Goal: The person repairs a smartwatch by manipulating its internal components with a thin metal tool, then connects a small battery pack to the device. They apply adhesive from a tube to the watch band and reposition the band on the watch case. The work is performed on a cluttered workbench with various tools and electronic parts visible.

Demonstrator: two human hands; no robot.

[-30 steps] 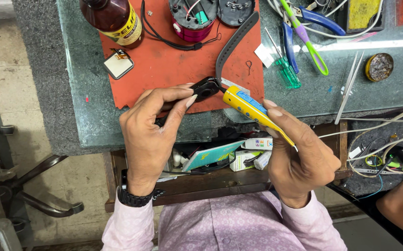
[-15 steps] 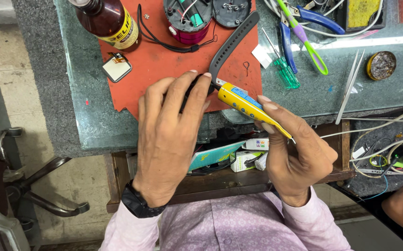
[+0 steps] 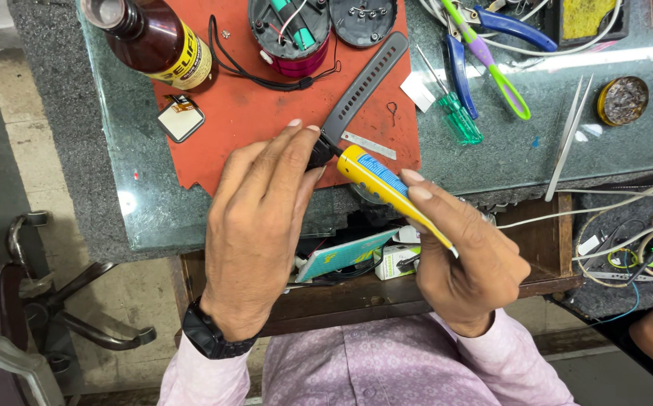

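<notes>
Now | left hand clamps perforated rubbery strap | right hand grips glossy yellow tube

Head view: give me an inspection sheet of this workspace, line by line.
Surface: glass-topped bench with a red mat.
Job's things: yellow tube in the right hand, nozzle at a grey watch strap pinched by the left hand.
Clutter: brown bottle, tweezers, green screwdriver, pliers.
Grippers: both hands closed on their items.
Cables: white wires at right.
Surroundings: open drawer, chair.
</notes>
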